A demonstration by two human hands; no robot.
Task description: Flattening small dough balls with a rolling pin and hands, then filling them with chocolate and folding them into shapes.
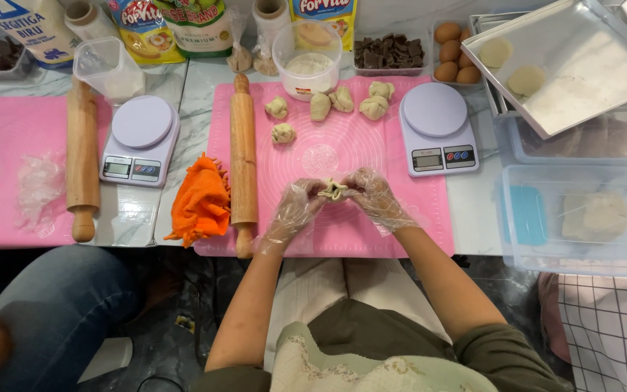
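Both of my hands wear thin clear plastic gloves and meet over the pink silicone mat. My left hand and my right hand pinch one small piece of pale dough between their fingertips, its edges gathered up. Several other dough lumps lie at the far side of the mat, and one more dough lump sits apart to the left.
A wooden rolling pin and an orange cloth lie left of my hands. A kitchen scale stands right, another scale left. A flour bowl, chocolate pieces, eggs, a metal tray and clear tubs ring the mat. Another person's knee is at lower left.
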